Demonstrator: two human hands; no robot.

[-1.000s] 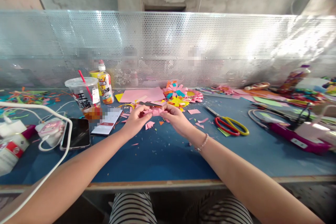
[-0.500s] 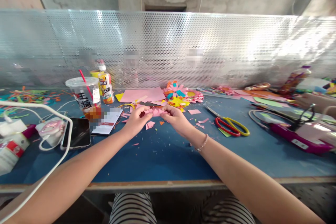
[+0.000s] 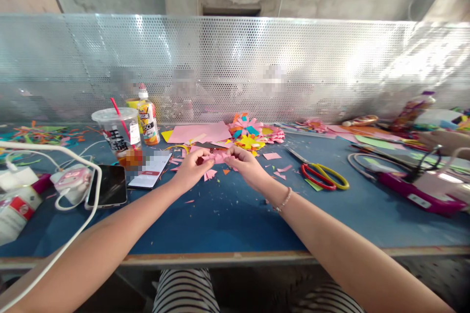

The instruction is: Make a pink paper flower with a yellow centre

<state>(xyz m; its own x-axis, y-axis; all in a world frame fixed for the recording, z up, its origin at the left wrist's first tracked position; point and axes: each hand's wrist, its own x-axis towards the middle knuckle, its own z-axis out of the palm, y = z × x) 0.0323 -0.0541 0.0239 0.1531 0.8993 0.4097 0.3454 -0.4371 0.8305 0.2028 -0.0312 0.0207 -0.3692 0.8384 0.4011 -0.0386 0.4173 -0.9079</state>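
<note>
Paper strips [image 3: 40, 134]: a many-coloured tangle toward the back edge of the counter [image 3: 235, 227], far left.
Charger [image 3: 71, 183]: pale pink and white, cabled, left of centre.
Dark phone [image 3: 107, 187]: flat, just right of the charger, nearer the front edge than the cup [image 3: 114, 137].
Cup: clear, upright, a red straw [image 3: 119, 115] leaning in it, brown drink low inside.
Lit phone [image 3: 150, 173]: flat and askew, just right of the dark phone.
Bottle [image 3: 148, 120]: upright, toward the back edge.
Pink sheet [image 3: 198, 133]: flat, near the middle of the back edge.
Left hand [image 3: 194, 162]: grip closed, thumb and fingers pinching the left end of a pink paper piece [image 3: 220, 157].
Pink paper piece: between the two hands, nearer the back edge than the front; whether it touches the counter, I cannot tell.
Right hand [image 3: 244, 160]: grip closed, pinching the right end; bracelet [image 3: 283, 199] at the wrist.
Paper flowers [image 3: 246, 129]: heaped toward the back edge.
Scissors [image 3: 311, 164]: red and yellow handles, blades toward the back edge.
Power strip [image 3: 414, 194]: purple, far right.
</note>
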